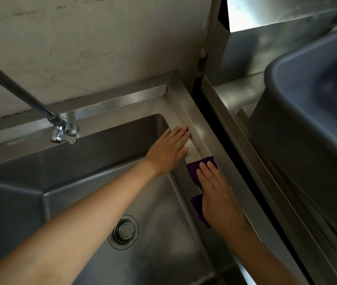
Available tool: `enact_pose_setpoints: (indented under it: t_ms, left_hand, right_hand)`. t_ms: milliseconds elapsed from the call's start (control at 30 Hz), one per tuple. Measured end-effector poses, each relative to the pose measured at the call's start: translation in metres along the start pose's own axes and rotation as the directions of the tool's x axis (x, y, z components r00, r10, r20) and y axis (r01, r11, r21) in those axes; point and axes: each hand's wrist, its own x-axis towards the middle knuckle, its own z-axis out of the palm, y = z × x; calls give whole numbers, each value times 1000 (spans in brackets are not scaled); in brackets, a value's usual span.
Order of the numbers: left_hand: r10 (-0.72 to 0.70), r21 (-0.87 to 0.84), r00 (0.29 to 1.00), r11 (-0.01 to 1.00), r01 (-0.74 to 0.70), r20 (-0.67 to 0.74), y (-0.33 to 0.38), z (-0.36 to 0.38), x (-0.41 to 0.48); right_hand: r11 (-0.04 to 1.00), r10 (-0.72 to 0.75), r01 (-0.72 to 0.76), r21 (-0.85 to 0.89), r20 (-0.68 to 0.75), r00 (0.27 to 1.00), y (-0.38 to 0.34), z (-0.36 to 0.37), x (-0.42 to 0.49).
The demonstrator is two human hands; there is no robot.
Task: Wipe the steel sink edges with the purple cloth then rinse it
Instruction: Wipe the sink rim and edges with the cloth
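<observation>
Sink edge [196,118], wiping step: right grip [217,194], flat and unclenched, presses purple cloth [192,171] onto it; left grip [167,151] rests released just ahead. Next move likely needs sliding pressure toward the far corner [171,90].

You face a stained beige wall [85,44]; to your right a grey tub [286,145] sits on a steel counter [233,93].
</observation>
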Motion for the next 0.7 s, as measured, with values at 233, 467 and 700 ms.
enact_pose_setpoints:
  t_ms: [233,467,700]
  left_hand:
    - [26,-44,999,999,-24,36,34,11,-25]
    - [97,-38,991,995,-94,95,76,15,-57]
    - [142,-18,980,990,-141,140,112,27,-83]
  right_hand:
    - [998,-18,17,-54,-27,999,4,-1,-38]
    - [1000,-13,12,-13,-142,990,14,-8,-97]
    - [1000,20,-19,9,-225,974,18,-8,-147]
